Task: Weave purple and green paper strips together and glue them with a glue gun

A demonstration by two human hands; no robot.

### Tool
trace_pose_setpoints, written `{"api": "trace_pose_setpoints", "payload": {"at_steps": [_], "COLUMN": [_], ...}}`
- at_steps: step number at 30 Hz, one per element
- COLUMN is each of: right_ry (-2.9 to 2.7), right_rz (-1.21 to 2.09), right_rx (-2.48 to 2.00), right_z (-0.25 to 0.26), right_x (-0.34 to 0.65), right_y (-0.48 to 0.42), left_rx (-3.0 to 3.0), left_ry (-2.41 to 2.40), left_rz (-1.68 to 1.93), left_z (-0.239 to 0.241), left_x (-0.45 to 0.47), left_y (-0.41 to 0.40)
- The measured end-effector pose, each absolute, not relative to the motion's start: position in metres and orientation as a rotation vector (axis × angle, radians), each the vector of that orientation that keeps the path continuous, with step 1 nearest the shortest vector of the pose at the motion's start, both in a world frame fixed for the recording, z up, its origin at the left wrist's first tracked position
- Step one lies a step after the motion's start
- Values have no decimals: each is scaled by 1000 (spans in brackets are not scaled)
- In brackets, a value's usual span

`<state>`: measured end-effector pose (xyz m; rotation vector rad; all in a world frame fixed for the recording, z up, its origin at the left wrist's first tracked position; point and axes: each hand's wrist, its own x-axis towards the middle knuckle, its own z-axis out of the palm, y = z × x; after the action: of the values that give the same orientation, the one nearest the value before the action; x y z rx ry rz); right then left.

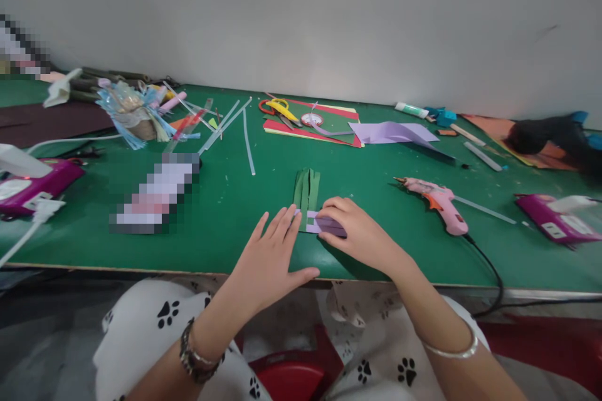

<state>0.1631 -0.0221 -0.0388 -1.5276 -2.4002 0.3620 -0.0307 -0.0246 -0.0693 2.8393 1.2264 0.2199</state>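
Green paper strips [308, 185] stand out away from me on the table and cross purple paper strips [329, 225] in a small woven patch. My left hand [275, 250] lies flat with its fingers stretched, the fingertips on the left edge of the weave and the thumb apart. My right hand [360, 232] is closed on the purple strips at the right, fingers above and thumb on the near side. The hands partly hide the weave. To the right of my right hand lies a pink hot glue gun [435, 200] with a glue stick in its back.
Scissors [282, 109] and a tape roll [311, 119] lie on coloured paper sheets at the back. Purple paper [395, 133] is beside them. Loose glue sticks [249, 141] and a blurred phone-like object [160, 191] are left. Purple power strips [557, 216] sit at both sides; a cord hangs over the front edge.
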Motion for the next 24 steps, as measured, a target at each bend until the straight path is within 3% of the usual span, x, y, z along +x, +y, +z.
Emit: {"api": "trace_pose_setpoints", "payload": {"at_steps": [24], "right_ry": [-2366], "right_rz": [423], "right_rx": [-1465], "right_z": [-43], "right_x": [168], "right_y": [-16], "left_rx": [2804], "left_ry": [1101], "left_rz": [157], "left_z": [-66], "left_x": [-33], "left_y": [-20]}}
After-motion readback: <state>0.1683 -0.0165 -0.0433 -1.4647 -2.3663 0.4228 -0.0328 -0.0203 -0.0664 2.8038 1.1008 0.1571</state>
